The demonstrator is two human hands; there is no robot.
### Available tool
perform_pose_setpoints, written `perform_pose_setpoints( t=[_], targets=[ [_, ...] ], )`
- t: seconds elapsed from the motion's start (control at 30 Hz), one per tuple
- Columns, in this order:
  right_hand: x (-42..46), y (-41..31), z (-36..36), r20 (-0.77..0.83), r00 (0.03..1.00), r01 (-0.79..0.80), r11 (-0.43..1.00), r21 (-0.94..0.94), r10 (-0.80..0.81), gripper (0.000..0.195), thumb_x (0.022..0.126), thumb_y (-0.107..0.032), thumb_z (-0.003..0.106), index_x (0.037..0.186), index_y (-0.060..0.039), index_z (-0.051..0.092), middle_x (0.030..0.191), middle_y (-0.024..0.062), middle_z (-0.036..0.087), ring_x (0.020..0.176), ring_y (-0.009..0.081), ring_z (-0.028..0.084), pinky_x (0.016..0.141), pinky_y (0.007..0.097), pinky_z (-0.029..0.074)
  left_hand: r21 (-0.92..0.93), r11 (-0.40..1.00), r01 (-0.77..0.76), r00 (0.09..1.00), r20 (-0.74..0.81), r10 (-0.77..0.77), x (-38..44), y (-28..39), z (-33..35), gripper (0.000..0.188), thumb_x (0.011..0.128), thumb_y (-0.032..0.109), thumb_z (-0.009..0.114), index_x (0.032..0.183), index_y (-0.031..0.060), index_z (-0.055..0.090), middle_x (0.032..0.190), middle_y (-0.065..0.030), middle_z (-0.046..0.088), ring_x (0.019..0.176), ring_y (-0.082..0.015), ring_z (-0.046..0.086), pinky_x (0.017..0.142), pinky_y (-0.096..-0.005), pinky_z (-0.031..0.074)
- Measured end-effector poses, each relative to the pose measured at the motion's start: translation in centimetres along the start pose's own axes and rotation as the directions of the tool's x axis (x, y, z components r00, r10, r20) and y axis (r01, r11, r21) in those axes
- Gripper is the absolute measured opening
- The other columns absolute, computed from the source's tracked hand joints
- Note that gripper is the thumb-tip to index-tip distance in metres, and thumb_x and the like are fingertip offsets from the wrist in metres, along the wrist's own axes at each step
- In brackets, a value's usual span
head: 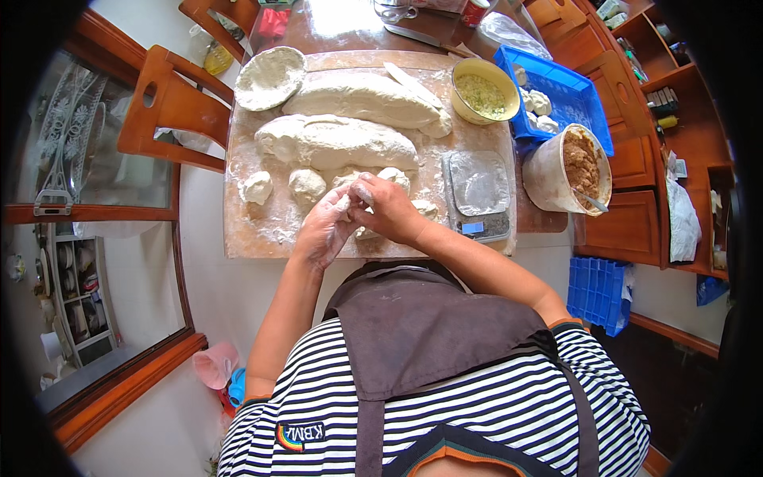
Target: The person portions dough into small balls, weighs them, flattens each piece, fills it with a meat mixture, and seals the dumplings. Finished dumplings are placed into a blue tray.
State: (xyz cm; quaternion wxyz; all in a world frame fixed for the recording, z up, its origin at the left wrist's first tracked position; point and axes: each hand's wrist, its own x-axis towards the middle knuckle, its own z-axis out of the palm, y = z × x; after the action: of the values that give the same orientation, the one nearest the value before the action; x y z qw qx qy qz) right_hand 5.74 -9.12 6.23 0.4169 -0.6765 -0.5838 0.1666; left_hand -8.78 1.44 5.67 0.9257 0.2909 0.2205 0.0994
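Observation:
My left hand (326,229) and my right hand (387,206) meet above the near edge of a floured wooden board (262,238). Their fingers are pinched together around a small piece of dough (344,204), which they mostly hide. Both hands are dusted with flour. Dough lumps lie in a row about them, among them one at the far left (256,188), another (307,185) beside my left hand and a third (394,177) beyond my right. Behind the row lie two long dough logs, the nearer (337,142) and the farther (363,98).
On the board are a floury bowl (271,79), a white scraper or blade (414,86), a yellow bowl of chopped filling (486,89) and a digital scale (480,185). To the right stand a blue tray (572,107) with dough pieces and a tub (545,182) of brown filling. A knife (414,36) lies behind.

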Motion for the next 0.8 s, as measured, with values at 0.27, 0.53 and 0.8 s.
perform_pose_setpoints(
  t=[0.27, 0.53, 0.8],
  targets=[
    [0.4, -0.1, -1.1, -0.07, 0.972, -0.196, 0.938, 0.287, 0.224, 0.009, 0.082, -0.001, 0.072, 0.088, -0.0009, 0.065, 0.076, 0.0086, 0.066, 0.069, 0.0148, 0.063, 0.064, 0.0318, 0.051, 0.298, 0.953, -0.044, 0.985, -0.145, 0.091, 2.0, -0.4, -1.0, 0.016, 0.099, 0.016, 0.07, 0.104, 0.0033, 0.062, 0.096, -0.0083, 0.069, 0.083, -0.0137, 0.068, 0.075, -0.0271, 0.059],
    [-1.2, 0.9, -0.4, -0.182, 0.938, -0.254, 0.943, 0.215, 0.295, 0.009, 0.081, -0.002, 0.071, 0.087, -0.0012, 0.065, 0.077, 0.0133, 0.068, 0.071, 0.0275, 0.068, 0.067, 0.0396, 0.053, 0.178, 0.98, 0.086, 0.994, 0.056, -0.098, 0.4, 1.6, -3.8, 0.016, 0.093, 0.013, 0.071, 0.102, 0.0028, 0.062, 0.096, -0.013, 0.07, 0.076, -0.0162, 0.067, 0.07, -0.0283, 0.056],
    [-4.5, 3.5, 2.6, 0.113, 0.992, 0.108, 0.872, -0.478, -0.061, 0.014, 0.09, -0.011, 0.058, 0.089, -0.0025, 0.068, 0.11, 0.0126, 0.063, 0.097, 0.0323, 0.061, 0.08, 0.0395, 0.055, 0.775, 0.628, -0.075, 0.995, 0.095, 0.002, -1.6, 1.0, -5.2, 0.047, 0.082, 0.001, 0.048, 0.125, 0.0043, 0.067, 0.091, -0.0049, 0.068, 0.076, -0.0113, 0.059, 0.068, -0.0244, 0.049]
  ],
)
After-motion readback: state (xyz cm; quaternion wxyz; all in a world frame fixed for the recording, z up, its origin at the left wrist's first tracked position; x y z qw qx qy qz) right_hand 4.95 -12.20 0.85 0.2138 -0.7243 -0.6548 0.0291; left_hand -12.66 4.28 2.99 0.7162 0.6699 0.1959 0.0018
